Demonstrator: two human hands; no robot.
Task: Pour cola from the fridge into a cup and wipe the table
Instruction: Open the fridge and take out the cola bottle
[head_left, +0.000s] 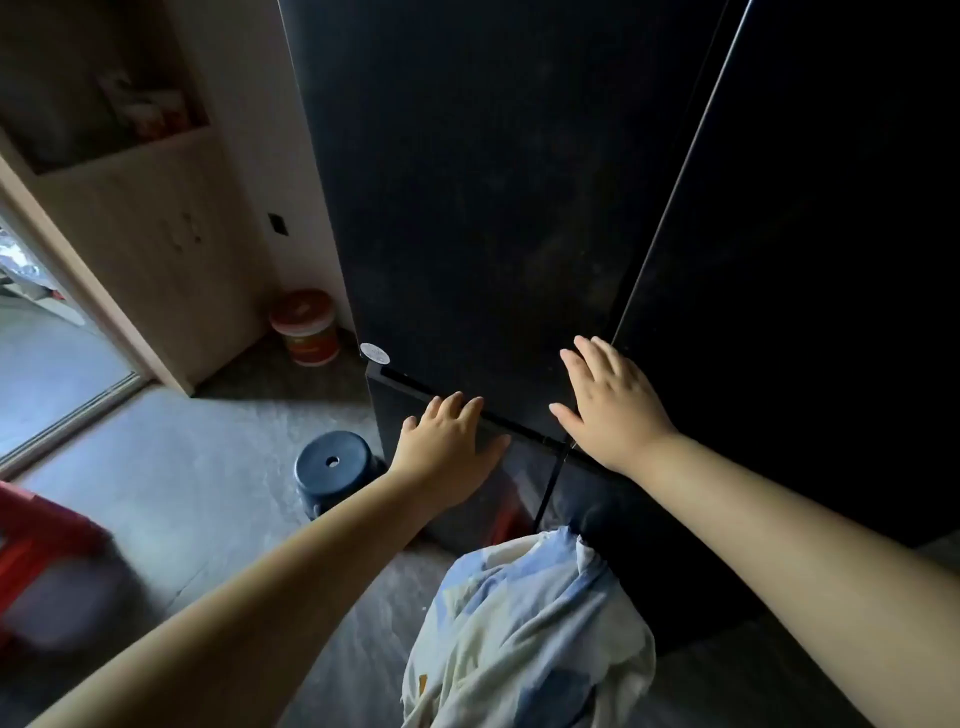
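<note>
Standing close to a tall black fridge (467, 182), looking down its front. All doors shut, so no cola to be seen yet; most likely inside, behind the doors, straight ahead of both hands. No cup and no table in sight either. Left hand (449, 447) spread flat and holding nothing, with its fingers (457, 402) lying right on the thin sideways gap (410, 384) between the top door and the bottom door. Right hand (615, 402) also spread flat and empty, palm on the top door, just beside the long crack (670, 208) between the two top doors. That crack the key thing for the next move: long and thin, running up and down the fridge, leaning over to the right in this view. Bottom end of it right by the right hand, so that hand nearer to it than the left one. Probably best to hook fingers into that crack, or under the bottom edge of the top door, and pull back toward the body. Hard to tell which way the door swings, with no handle showing. Top doors tall and narrow, long side up and down, flat fronts facing the person. Down on the floor to the left, a small dark blue stool (332, 462) near the fridge corner and an orange tub (306, 327) against the wall, both well clear of the hands.
</note>
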